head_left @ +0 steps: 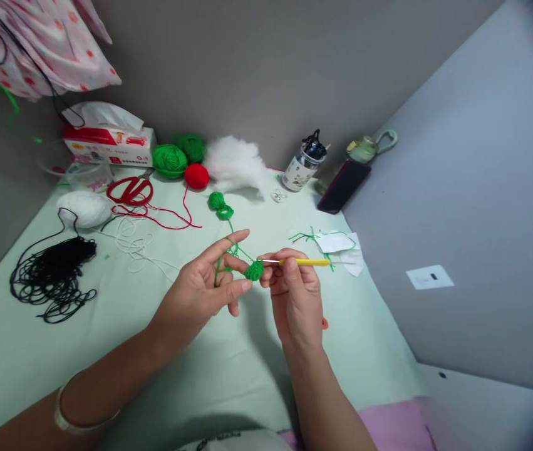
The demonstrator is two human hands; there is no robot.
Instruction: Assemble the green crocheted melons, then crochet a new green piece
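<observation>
My left hand (207,285) pinches a small green crocheted piece (253,270) between thumb and fingers, with its forefinger raised and green yarn (228,247) looped over it. My right hand (294,288) grips a yellow-handled crochet hook (304,262), whose metal tip points left into the green piece. The yarn runs back across the pale green table (200,369) to a small green ball (217,200).
At the back lie two green yarn balls (170,160), a red ball (196,176), white stuffing (235,164), red scissors (129,190), a tissue box (109,145), a jar (301,169) and a phone (344,186). Tangled black yarn (54,279) and white yarn (82,208) lie on the left.
</observation>
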